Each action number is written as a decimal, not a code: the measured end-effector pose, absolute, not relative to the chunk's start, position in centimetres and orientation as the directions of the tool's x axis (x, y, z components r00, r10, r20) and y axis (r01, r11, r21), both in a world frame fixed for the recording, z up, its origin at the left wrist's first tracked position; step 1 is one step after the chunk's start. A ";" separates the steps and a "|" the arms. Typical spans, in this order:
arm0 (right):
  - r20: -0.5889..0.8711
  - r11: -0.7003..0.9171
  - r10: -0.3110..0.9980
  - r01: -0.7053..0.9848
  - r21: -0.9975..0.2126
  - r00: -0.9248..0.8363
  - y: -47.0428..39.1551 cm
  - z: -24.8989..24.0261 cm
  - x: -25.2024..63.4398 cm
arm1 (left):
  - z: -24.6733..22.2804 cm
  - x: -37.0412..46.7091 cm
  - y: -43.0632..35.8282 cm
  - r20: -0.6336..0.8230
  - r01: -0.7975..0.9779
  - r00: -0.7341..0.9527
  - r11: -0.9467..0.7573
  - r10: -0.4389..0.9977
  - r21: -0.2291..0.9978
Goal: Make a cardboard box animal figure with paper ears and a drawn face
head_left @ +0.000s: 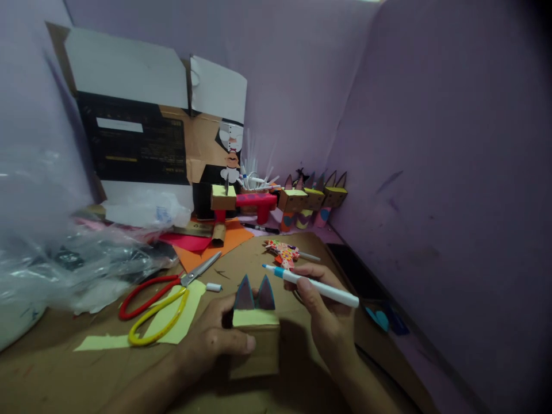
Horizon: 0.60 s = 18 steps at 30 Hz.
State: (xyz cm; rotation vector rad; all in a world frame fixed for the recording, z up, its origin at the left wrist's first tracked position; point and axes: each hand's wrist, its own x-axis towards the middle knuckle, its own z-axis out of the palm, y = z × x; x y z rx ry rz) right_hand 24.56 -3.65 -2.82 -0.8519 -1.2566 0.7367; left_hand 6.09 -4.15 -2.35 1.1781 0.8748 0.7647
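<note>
My left hand (215, 333) is closed round a small cardboard box (261, 345), its thumb pressed on the front. Pale yellow paper covers the box's top, where two pointed dark ears with blue edges stand up. Between the thumb and fingers of my right hand (328, 316) is a white marker (323, 289) with a blue collar. Its uncapped blue tip points left, above and apart from the ears. A white marker cap (214, 287) lies on the cardboard beyond my left hand. Scissors (183, 282) with one red and one yellow handle lie to the left, partly over yellow-green paper (172, 322).
Several eared cardboard figures (293, 201) stand at the back right. Behind the hands are a red glue gun (259, 201), a patterned paper piece (282, 253) and orange paper (233, 236). Clear plastic bags (107, 259) crowd the left. A purple wall (452, 172) bounds the right side.
</note>
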 end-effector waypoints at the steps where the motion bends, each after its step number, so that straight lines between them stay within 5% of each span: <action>1: 0.491 0.501 0.855 -0.026 -0.865 0.165 -3.6 -2.4 24.1 | -2.4 6.1 -4.1 -0.164 -0.052 0.467 0.212 0.869 0.976; 12: 0.630 0.601 0.752 0.191 -0.776 0.196 -3.9 -3.4 23.2 | -3.0 5.9 -4.0 -0.131 -0.077 0.475 0.189 0.870 0.979; 18: 0.741 0.700 0.672 0.328 -0.635 0.000 -4.3 -3.1 23.6 | -2.9 6.0 -4.2 -0.103 -0.097 0.470 0.167 0.877 0.981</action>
